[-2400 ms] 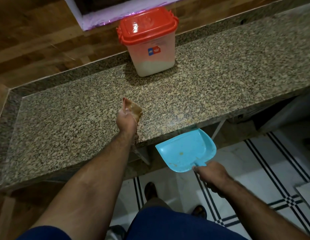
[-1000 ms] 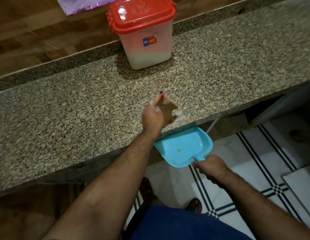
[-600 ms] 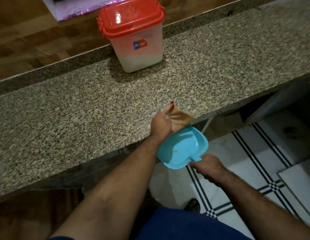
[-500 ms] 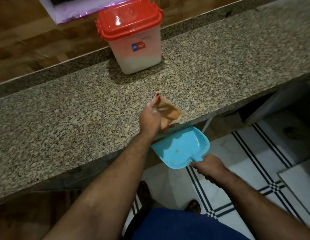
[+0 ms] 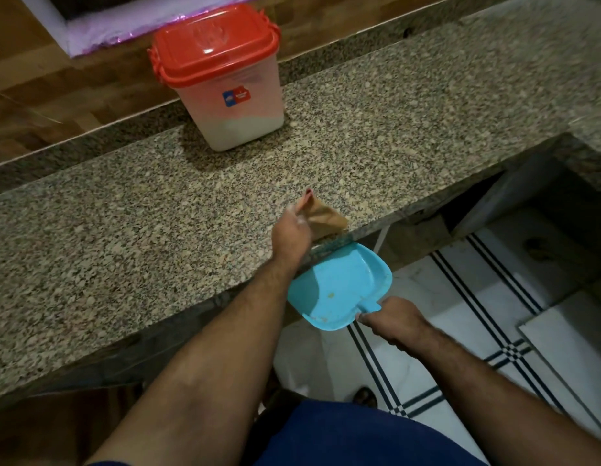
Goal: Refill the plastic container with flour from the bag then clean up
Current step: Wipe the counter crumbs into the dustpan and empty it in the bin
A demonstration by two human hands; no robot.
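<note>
- Fingers of the left hand (image 5: 292,230) are curled round a brown cloth (image 5: 324,216), at the front edge of the stone counter (image 5: 124,230).
- Fingers of the right hand (image 5: 390,322) are wrapped round the handle of a blue dustpan (image 5: 339,287), held just under that front edge, below the cloth.
- A clear plastic container (image 5: 232,105) stands near the back edge of the counter. It has a red lid (image 5: 215,45) shut on top, a red and blue sticker, and white flour low inside.
- 0.5 s ago the cloth was a little farther back from the edge. Now it sits right at the edge, over the dustpan.
</note>
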